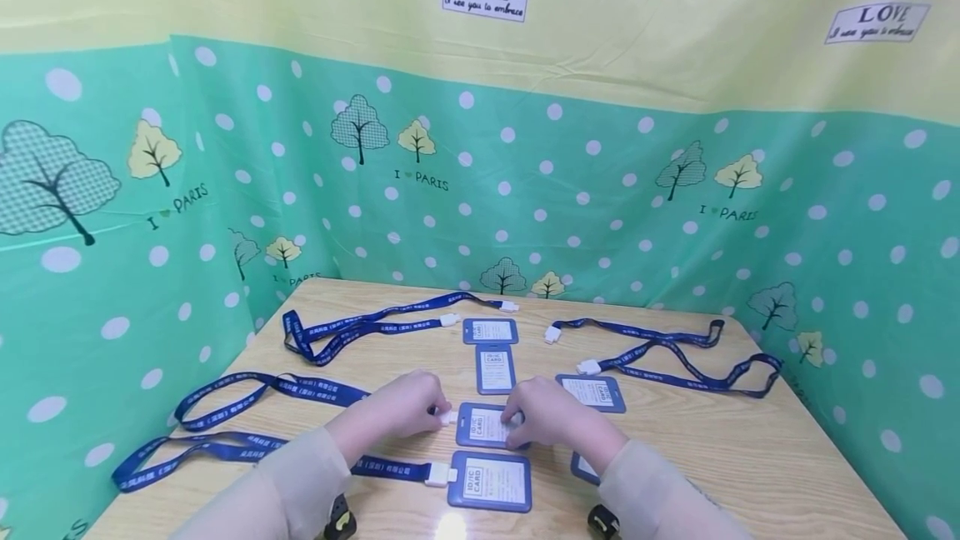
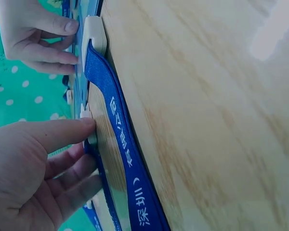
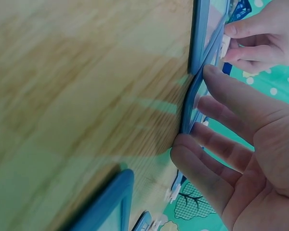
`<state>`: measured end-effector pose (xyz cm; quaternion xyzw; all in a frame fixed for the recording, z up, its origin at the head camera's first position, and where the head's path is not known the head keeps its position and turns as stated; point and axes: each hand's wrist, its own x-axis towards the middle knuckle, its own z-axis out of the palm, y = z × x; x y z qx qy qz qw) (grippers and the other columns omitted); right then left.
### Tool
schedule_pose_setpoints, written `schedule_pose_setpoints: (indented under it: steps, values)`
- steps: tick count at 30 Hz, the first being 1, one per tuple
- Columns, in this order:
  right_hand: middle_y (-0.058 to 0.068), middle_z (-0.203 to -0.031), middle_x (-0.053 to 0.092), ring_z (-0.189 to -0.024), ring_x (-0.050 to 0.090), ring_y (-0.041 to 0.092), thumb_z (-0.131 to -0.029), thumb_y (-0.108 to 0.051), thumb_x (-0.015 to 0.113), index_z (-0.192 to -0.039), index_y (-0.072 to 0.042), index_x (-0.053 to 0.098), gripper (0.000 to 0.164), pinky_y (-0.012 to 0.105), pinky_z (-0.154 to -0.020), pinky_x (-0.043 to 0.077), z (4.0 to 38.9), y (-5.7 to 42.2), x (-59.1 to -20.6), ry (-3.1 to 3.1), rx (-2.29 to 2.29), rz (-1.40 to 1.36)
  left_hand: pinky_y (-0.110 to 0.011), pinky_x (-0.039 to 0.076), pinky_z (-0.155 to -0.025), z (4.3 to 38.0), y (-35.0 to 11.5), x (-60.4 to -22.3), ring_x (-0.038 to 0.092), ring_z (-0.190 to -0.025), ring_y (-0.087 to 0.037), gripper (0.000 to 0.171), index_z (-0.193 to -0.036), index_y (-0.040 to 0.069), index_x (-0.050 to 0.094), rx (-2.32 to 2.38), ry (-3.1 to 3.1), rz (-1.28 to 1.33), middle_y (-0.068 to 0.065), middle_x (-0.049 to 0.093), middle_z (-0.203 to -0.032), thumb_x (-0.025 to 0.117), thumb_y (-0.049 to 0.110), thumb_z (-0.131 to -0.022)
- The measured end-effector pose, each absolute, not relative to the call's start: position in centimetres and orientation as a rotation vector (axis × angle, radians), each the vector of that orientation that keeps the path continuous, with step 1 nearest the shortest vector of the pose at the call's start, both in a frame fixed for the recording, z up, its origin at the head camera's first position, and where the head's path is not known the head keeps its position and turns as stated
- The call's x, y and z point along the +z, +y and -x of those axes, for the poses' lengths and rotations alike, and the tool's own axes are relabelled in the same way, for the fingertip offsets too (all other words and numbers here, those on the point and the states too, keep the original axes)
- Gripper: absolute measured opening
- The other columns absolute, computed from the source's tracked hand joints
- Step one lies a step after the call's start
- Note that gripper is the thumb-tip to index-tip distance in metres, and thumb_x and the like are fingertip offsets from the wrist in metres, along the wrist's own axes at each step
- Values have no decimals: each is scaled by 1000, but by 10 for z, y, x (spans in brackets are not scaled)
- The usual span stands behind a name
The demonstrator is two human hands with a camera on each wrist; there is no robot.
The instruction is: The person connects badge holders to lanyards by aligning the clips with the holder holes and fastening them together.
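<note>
My left hand [image 1: 405, 408] pinches the white clip [image 2: 86, 114] of a blue lanyard [image 1: 318, 390] between thumb and fingers. Just right of that clip lies a blue-framed ID card holder [image 1: 480, 425], its slotted end facing the clip. My right hand [image 1: 546, 413] grips the far end of this holder, thumb on the near edge and fingers at the other; in the right wrist view the fingertips [image 3: 183, 144] sit along its rim. Closer to me is another card holder [image 1: 489, 482], with the white clip [image 1: 438, 474] of a second lanyard [image 1: 390, 468] at its left end.
Two more card holders [image 1: 496, 369] [image 1: 490, 331] lie farther back. Right of them a holder [image 1: 592, 392] rests beside a lanyard clip [image 1: 589, 367]; another holder [image 1: 583, 467] is partly hidden by my right arm. Lanyards [image 1: 375, 327] [image 1: 652, 333] spread on the wooden table [image 1: 675, 448], with a printed curtain [image 1: 525, 157] behind.
</note>
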<state>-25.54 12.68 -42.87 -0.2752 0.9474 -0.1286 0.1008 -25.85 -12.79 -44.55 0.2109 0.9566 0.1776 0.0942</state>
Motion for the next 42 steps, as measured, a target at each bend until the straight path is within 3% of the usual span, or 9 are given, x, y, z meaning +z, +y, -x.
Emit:
schedule_pose_setpoints:
  steps: [14,26,42]
  values:
    - [-10,-100,73,-92,65,9,-75,-34,91,-99,-27,81,27,35,-83,55,257,122,-430,2807,-338,771,-43,55,-93,255,-127,-444,67,-101,-17,19,-108,20,80,422,2873,-707,6,71,-102,79,22,-90]
    - [-10,-100,73,-90,64,8,-76,-34,91,-99,-26,81,27,33,-82,55,256,122,-429,2796,-352,766,-39,56,-90,251,-129,-443,61,-92,-11,21,-113,19,78,464,2861,-712,8,65,-99,77,21,-92]
    - [-10,-100,73,-91,65,9,-75,-34,91,-99,-26,81,27,33,-82,55,254,122,-428,2798,-352,751,-37,57,-87,250,-128,-444,65,-93,-12,16,-106,21,80,396,2873,-792,7,68,-98,78,20,-90]
